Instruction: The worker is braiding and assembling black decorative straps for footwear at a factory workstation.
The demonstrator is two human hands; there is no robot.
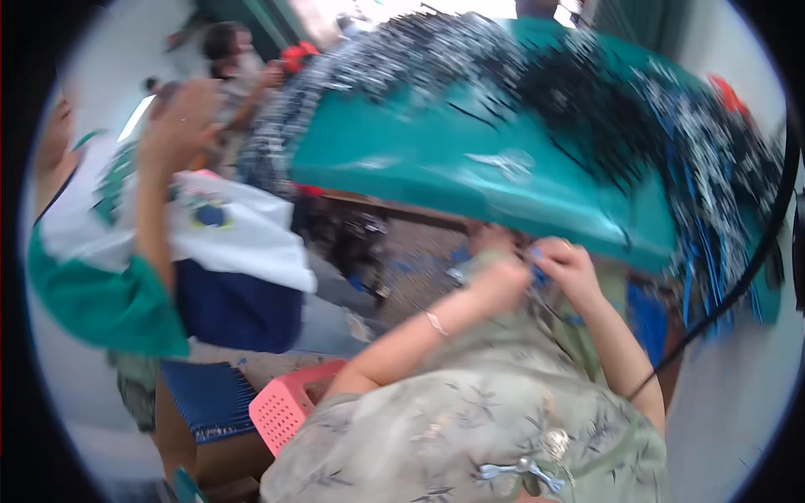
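Note:
My two hands work close together over my lap, just below the near edge of the green-covered table. My right hand has thumb and fingers pressed together around a small blue thing, too blurred to name. Beside it on the left, my left hand is smeared by motion, so its fingers do not read clearly. A dark thin strand seems to hang beneath the hands. On the tabletop lies a pale, shiny thing shaped like scissors.
Silver and black strips heap along the table's far side; black strips and blue-silver ones spill to the right. A person in a white, green and navy shirt sits at left. A pink plastic seat and a black cable are nearby.

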